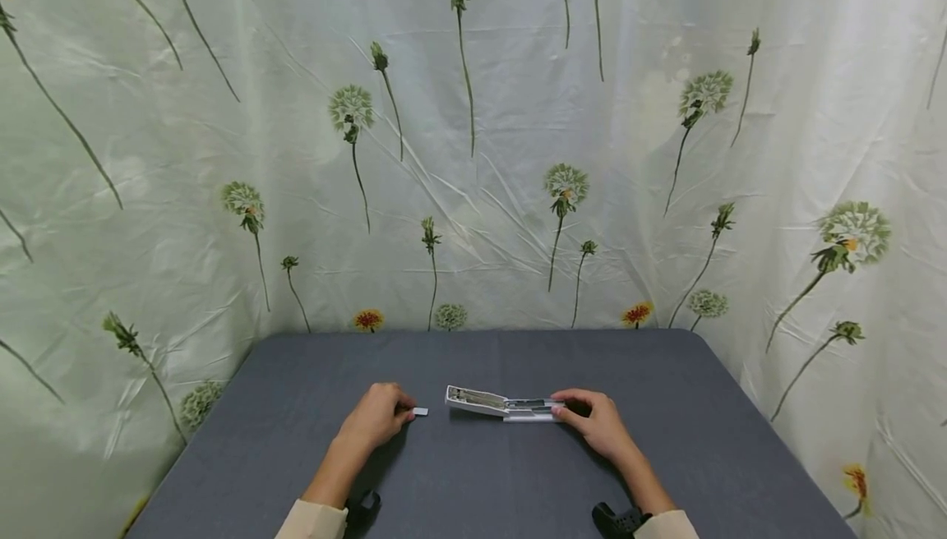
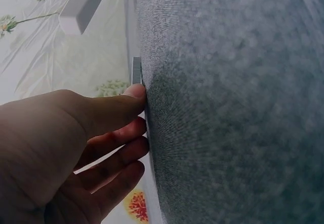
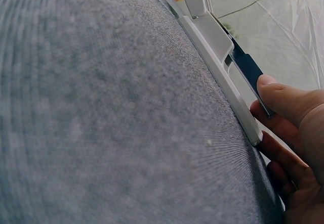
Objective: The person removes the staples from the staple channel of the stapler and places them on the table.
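A white stapler (image 1: 477, 402) lies on the table with its top arm swung far back to the left. Its dark magazine (image 3: 247, 68) shows above the white base (image 3: 223, 85) in the right wrist view. My right hand (image 1: 598, 426) holds the stapler's right end, the thumb on the magazine and the fingers by the tip of the base. To the left, my left hand (image 1: 376, 417) pinches a small grey strip of staples (image 1: 421, 412) between thumb and fingers, right at the table surface. Part of the strip (image 2: 136, 70) sticks out past the thumb.
A dark grey cloth covers the table (image 1: 473, 481). Behind it hangs a pale curtain (image 1: 503, 194) printed with dandelions. Black bands are on both wrists, below light sleeves (image 1: 314, 520).
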Motion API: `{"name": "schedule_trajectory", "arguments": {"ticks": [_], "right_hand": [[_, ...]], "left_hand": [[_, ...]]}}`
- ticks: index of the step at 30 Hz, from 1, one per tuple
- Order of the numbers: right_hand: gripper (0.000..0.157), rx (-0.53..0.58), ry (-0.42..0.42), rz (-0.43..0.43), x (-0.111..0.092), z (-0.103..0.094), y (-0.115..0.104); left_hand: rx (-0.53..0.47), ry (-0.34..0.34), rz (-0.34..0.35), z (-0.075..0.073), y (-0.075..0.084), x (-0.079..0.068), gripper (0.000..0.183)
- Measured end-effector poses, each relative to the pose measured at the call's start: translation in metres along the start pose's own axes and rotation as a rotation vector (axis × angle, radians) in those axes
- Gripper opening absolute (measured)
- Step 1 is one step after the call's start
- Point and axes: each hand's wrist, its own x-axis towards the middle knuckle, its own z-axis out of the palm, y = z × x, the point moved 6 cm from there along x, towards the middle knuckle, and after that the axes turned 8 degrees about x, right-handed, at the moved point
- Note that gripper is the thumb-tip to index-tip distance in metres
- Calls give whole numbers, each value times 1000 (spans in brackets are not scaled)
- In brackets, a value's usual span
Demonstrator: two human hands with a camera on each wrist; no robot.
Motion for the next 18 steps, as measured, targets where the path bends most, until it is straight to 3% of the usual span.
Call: {"name": "schedule_trajectory", "arguments": {"ticks": [5, 18], "right_hand": [[19, 5, 4, 5, -1, 0, 0], [18, -4, 9, 1, 0, 0, -1]], "left_hand": [[-23, -10, -24, 3, -4, 0, 10], [-116, -38, -9, 5, -15, -3, 17]]}}
